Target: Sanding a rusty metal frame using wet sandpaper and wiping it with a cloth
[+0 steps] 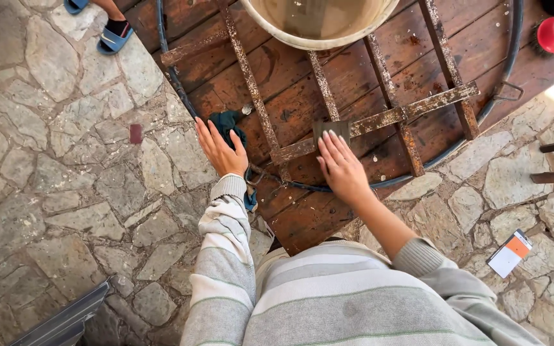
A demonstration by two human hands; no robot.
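— Where's the pad (330, 130)?
— Under the right hand (341, 168), fingertips pressing it flat against the rusty grate (389, 117) on the counter (302, 218).
— And the left hand (220, 150)?
— Spread open, resting just beside a teal rag (227, 122), holding nothing.

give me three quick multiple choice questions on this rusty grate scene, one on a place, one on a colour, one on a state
1. Where does the right hand rest?
A. on the dark pad on the rusty grate
B. in the basin
C. on the paving

2. What colour is the cloth under the left hand?
A. yellow
B. teal
C. white

3. How is the left hand?
A. clenched in a fist
B. flat, fingers spread
C. raised in the air

Answers: 1 A, its fingers lie on the pad over a bar. 2 B, teal shows beyond the fingers. 3 B, the palm lies down at the board edge.
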